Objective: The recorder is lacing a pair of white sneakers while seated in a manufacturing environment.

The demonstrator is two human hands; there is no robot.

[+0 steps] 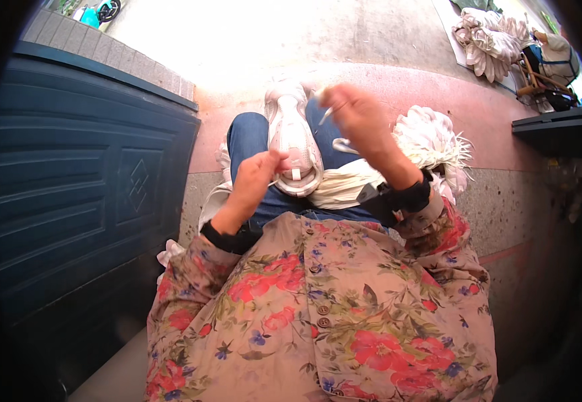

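A chunky pinkish-white sneaker (296, 144) rests on blue denim jeans (247, 137) between the thighs, both bare hands about it.
Any lettering on the sneaker is too blurred to read; a small pale tab shows near its lower end. Its long axis runs almost straight away from the floral-print beige jacket (291, 295), one rounded end toward the jacket; which end is the toe I cannot tell. The left hand (252, 175) comes in low at the sneaker's left edge, fingers curled and close together, though whether they grip anything is unclear. The right hand (361, 124), blurred, is raised over the right thigh, its fingertips pinched on a thin white lace (326, 116). A cream-white fabric-like bundle (341, 187) lies across the right thigh's near end.
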